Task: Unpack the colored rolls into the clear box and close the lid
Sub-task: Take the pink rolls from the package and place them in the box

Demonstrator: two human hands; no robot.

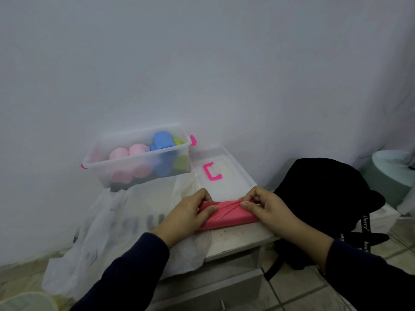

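A: How was the red roll [226, 215] held at that point?

B: It was pinched at both ends. The left hand [190, 213] was curled over one end, thumb pressed against the wrap, and the right hand [265, 206] was clamped on the other with thumb and forefinger bunching the film. The roll was laid flat between the 2 sets of fingertips, at the front of the small white table [242, 236].

A: And the clear box [139, 158]?

B: It was set beyond the left fingers, lid off, with pink, blue and green rolls already seen inside. The lid [222, 173] was left just beyond both hands, its pink handle up.

A: What would the step have called for, done well?

B: Probably the wrap should have been pulled apart gently from the bunched end, the other end being kept pressed down, so the roll was not crushed. The white plastic bag [125, 223] under the left wrist might have been slipped on.
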